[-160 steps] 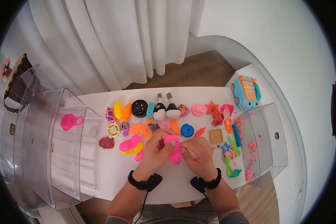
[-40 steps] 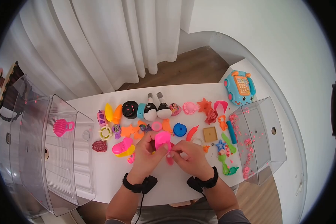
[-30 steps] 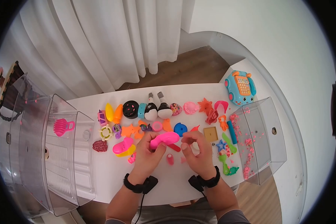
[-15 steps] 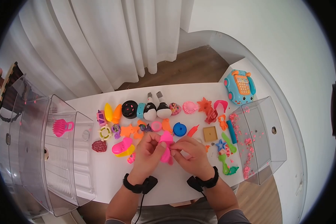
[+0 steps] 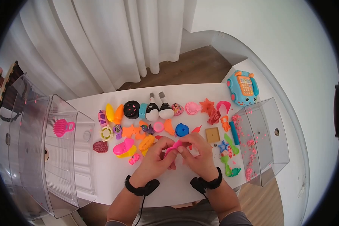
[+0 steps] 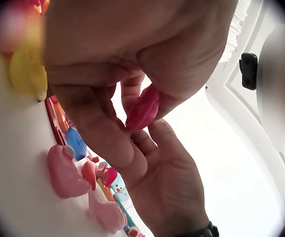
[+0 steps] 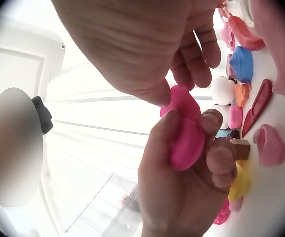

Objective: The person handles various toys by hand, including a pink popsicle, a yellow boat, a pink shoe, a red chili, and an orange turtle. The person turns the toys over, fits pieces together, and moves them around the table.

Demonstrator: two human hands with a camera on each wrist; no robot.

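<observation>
Head view: left hand (image 5: 153, 162) and right hand (image 5: 199, 159) pinch pink toy (image 5: 171, 150)

Head: toy held above the worktop (image 5: 111, 179). Judged risk: a drop, should one pinch slacken while the other pulls.

Left wrist: a pink piece (image 6: 67, 173) and a paler piece (image 6: 106, 215) lie on the worktop, largely screened from the head view; a falling toy could knock them.

Right wrist: left fingers clasp one lobe, right thumb the other end; head view obscures this.

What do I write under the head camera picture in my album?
Left hand and right hand meet at one pink piece above a white table, a blue toy phone off to the right.
</observation>
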